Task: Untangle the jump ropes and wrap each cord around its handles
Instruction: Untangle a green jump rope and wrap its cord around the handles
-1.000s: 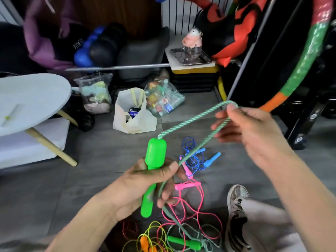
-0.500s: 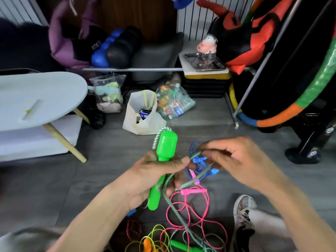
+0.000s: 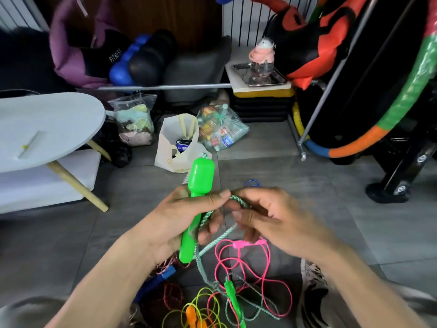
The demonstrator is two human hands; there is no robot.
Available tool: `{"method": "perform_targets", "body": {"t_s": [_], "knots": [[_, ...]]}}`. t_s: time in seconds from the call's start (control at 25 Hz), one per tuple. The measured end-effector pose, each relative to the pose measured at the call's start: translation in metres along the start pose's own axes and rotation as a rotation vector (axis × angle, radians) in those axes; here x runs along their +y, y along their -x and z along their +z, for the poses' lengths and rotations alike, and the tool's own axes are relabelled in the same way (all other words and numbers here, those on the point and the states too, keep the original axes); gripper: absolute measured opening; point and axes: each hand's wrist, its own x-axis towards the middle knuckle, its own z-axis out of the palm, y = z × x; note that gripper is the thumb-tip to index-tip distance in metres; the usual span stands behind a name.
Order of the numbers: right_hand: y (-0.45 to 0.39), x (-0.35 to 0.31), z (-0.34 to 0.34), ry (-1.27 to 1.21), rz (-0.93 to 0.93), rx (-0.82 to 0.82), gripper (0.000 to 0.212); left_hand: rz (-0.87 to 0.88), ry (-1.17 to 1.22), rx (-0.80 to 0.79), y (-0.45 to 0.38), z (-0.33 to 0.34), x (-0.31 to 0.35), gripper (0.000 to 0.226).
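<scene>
My left hand (image 3: 189, 216) grips a bright green jump-rope handle (image 3: 199, 183), upright with its fat end up. Its green-and-white braided cord (image 3: 238, 201) runs from the handle's top, down behind it, and across to my right hand (image 3: 272, 218), which pinches the cord close beside my left thumb. The cord trails down to the second green handle (image 3: 233, 295) on the floor. Below my hands lie a pink rope (image 3: 250, 245), a yellow-green rope with orange handles (image 3: 194, 313), a red-and-white cord (image 3: 165, 265) and a blue handle (image 3: 165, 274). A blue cord loop (image 3: 251, 183) peeks over my right hand.
A white oval table (image 3: 47, 124) stands at the left. A white tote bag (image 3: 179, 143) and two clear plastic bags (image 3: 220, 129) sit on the grey tiled floor ahead. A metal rack leg (image 3: 302, 155) and a multicoloured hoop (image 3: 369, 136) are at the right. My shoe (image 3: 312, 280) is at the lower right.
My right hand has come down from high at the right, bringing the braided cord in against the handle beside my left hand. The left hand still holds the handle.
</scene>
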Motion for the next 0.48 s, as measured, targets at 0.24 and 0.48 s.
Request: {"method": "perform_targets", "body": {"t_s": [0.24, 0.48], "knots": [[0.011, -0.003, -0.08, -0.251, -0.037, 0.314, 0.02, 0.005, -0.03, -0.058, 0.004, -0.007, 0.004, 0.02], [0.0, 0.018, -0.05, 0.059, 0.147, 0.465, 0.054, -0.089, -0.008, -0.012, -0.002, 0.001, -0.004, 0.022]]}}
